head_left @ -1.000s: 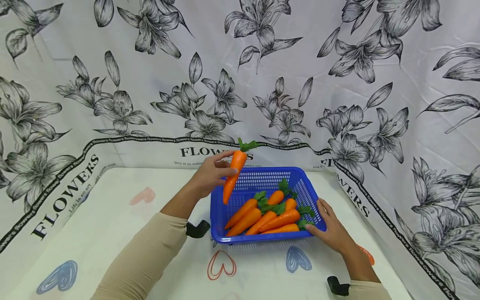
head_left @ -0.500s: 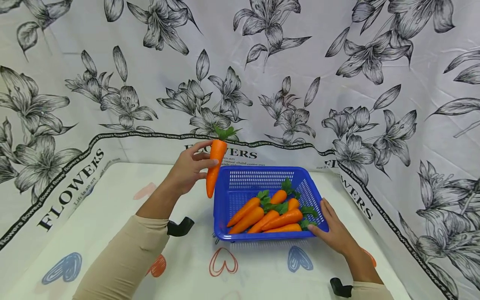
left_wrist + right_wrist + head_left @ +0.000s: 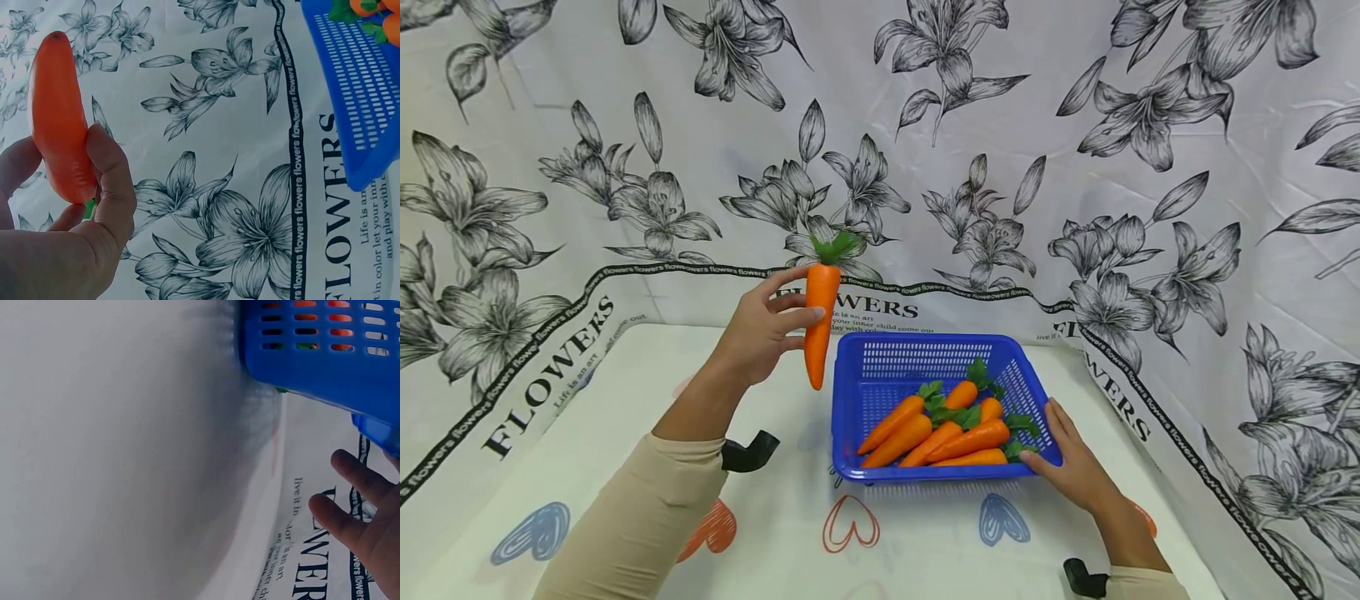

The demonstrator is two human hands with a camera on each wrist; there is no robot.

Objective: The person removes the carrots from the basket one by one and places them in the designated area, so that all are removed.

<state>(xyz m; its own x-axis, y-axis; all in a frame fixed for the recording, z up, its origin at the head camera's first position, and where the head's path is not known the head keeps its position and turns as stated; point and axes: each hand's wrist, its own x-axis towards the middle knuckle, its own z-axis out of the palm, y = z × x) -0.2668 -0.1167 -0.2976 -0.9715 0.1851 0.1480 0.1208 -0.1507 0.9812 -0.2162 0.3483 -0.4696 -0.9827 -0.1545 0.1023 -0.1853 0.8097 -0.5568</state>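
An orange carrot (image 3: 822, 315) with a green leafy top is upright in my left hand (image 3: 760, 329), which pinches it between thumb and fingers, raised left of the blue basket (image 3: 940, 473). In the left wrist view the carrot (image 3: 59, 119) appears tip up, with the fingers curled about its thick end. Several more carrots (image 3: 898, 437) with green tops lie in the basket. My right hand (image 3: 1078, 467) rests at the basket's front right corner, thumb over the rim. In the right wrist view, two fingers of that right hand (image 3: 375, 519) stretch out straight below the basket's rim.
A white tabletop cloth (image 3: 917, 567) printed with hearts lies under the basket. Behind and on both sides rises a white curtain (image 3: 985, 100) with black flower drawings and lettering.
My left hand has moved the carrot from over the basket's left side out to the left and slightly up. The right hand has stayed at the basket's corner.
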